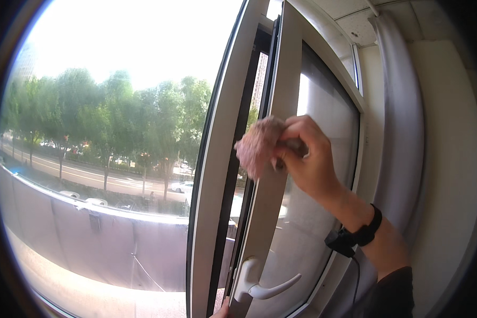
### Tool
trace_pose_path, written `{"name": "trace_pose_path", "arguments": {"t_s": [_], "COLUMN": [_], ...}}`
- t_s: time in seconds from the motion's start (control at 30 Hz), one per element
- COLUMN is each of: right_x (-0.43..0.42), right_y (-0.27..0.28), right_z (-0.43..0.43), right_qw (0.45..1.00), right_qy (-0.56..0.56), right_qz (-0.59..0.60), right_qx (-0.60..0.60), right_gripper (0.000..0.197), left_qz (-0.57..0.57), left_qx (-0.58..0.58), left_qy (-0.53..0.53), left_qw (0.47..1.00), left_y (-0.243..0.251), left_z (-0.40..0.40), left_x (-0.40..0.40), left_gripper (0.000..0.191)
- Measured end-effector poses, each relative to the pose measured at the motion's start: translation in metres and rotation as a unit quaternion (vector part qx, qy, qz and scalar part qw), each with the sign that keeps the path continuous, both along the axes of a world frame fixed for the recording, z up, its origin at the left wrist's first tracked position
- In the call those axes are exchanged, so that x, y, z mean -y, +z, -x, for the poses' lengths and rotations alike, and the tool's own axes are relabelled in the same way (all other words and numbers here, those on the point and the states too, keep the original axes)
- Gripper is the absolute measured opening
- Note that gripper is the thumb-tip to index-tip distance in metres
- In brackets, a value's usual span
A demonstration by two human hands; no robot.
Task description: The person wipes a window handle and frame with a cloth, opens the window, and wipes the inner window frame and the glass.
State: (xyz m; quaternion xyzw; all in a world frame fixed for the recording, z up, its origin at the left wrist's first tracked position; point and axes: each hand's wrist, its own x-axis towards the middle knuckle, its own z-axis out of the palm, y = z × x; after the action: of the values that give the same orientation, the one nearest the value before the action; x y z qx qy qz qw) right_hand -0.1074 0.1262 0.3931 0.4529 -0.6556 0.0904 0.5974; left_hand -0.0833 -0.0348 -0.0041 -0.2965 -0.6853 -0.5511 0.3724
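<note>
My right hand pinches a bunched pink cloth with a fluffy surface. Raised in front of the window sash, the cloth overlaps the sash's edge and the narrow gap beside it; whether it touches the frame I cannot tell. The sash is pale-framed, glazed and slightly ajar. Below the cloth, a white window handle is fixed to the sash, its lever pointing right. Only a small part of my left hand shows at the bottom edge, by the sash's lower edge; the rest is out of view.
A fixed window frame post stands left of the gap, beside a large pane. A grey curtain hangs at the right by the wall. On my right wrist is a black strap with a small device and cable. Trees and a road lie outside.
</note>
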Motion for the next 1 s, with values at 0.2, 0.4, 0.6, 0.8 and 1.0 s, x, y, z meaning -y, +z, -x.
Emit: {"name": "trace_pose_path", "arguments": {"t_s": [0.2, 0.4, 0.6, 0.8, 1.0], "right_x": [0.001, 0.0, -0.001, 0.006, 0.037], "right_y": [0.043, -0.144, -0.003, -0.062, -0.1], "right_z": [0.003, -0.014, -0.001, 0.0, -0.005], "right_qw": [0.997, 0.988, 0.993, 0.991, 0.971], "right_qy": [-0.035, -0.056, -0.113, -0.13, -0.2], "right_qz": [0.071, -0.102, 0.022, -0.014, -0.131], "right_qx": [0.019, 0.101, -0.014, 0.039, -0.013], "right_gripper": [0.031, 0.025, 0.01, 0.019, 0.03], "left_qz": [0.002, 0.012, -0.01, 0.05, 0.058], "left_qx": [-0.02, 0.013, -0.027, -0.01, -0.01], "left_qy": [-0.025, -0.019, -0.007, 0.02, 0.001], "left_qw": [0.999, 1.0, 1.0, 0.998, 0.998], "left_y": [0.013, 0.003, 0.011, 0.01, 0.006], "left_z": [0.006, 0.016, 0.021, 0.025, 0.032], "left_x": [0.002, 0.001, -0.002, 0.01, 0.009], "left_gripper": [0.048, 0.052, 0.054, 0.046, 0.043]}}
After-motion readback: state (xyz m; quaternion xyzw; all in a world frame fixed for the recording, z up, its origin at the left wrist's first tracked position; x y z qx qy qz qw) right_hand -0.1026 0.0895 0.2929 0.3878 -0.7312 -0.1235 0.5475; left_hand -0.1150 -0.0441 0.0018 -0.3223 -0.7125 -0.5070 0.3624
